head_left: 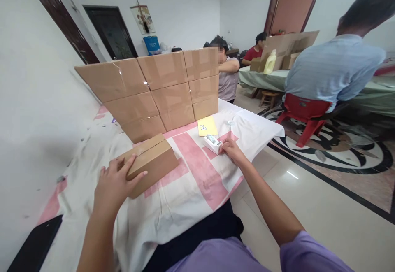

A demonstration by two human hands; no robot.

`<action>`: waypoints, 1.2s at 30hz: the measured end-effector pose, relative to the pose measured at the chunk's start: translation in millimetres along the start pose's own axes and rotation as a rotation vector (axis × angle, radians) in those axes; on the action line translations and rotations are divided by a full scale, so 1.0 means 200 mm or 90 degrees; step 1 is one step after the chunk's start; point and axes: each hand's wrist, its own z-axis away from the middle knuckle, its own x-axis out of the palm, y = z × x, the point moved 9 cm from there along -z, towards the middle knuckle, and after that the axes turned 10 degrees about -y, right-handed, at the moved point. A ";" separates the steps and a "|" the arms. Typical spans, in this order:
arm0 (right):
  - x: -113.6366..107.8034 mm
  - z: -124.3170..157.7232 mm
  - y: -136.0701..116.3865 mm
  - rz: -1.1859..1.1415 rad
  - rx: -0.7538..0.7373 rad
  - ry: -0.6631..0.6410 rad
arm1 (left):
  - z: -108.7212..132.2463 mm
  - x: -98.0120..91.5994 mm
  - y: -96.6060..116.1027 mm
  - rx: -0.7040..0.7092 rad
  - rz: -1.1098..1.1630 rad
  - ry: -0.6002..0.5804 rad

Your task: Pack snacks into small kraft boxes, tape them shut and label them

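A closed cardboard box point(157, 154) lies on the cloth-covered table in front of me. My left hand point(117, 181) rests on its left end, fingers spread over the top and thumb along the near side. Farther right, my right hand point(231, 149) has its fingers bent together at the near right end of a small white tape dispenser point(212, 143). What exactly the fingertips pinch there is partly hidden. Just behind the dispenser lies a yellow card point(207, 126) with small blue-outlined marks.
A wall of stacked, taped cardboard boxes point(173, 91) stands across the table's far side. The pink-and-white tablecloth point(197, 173) is wrinkled. A dark phone-like slab point(35, 243) lies at lower left. Other people sit beyond, one on a red chair point(305, 111) at the right.
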 end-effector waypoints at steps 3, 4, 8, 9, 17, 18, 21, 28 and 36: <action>0.01 0.00 -0.01 0.005 -0.010 -0.004 | 0.00 -0.02 0.01 -0.002 -0.063 0.019; 0.01 0.01 -0.01 0.007 -0.013 -0.004 | 0.00 -0.02 0.01 -0.007 -0.074 0.018; 0.01 0.03 -0.04 0.018 -0.033 0.006 | 0.00 -0.03 0.02 -0.025 -0.079 0.017; 0.02 0.03 -0.05 0.021 -0.040 0.010 | 0.01 -0.04 0.02 -0.027 -0.078 0.022; 0.03 0.06 -0.05 0.047 -0.065 0.027 | -0.01 -0.02 0.01 -0.036 -0.085 0.014; 0.04 0.07 -0.06 0.050 -0.071 0.033 | -0.01 -0.02 0.01 -0.037 -0.082 0.015; 0.04 0.12 -0.08 0.050 -0.085 0.051 | -0.01 -0.03 0.01 -0.039 -0.075 0.009; 0.26 0.19 -0.23 -0.004 -0.110 -0.008 | -0.02 -0.05 0.09 -0.088 -0.066 0.016; 1.12 0.02 -0.64 0.039 -0.120 -0.392 | -0.05 -0.07 0.14 -0.108 -0.015 -0.018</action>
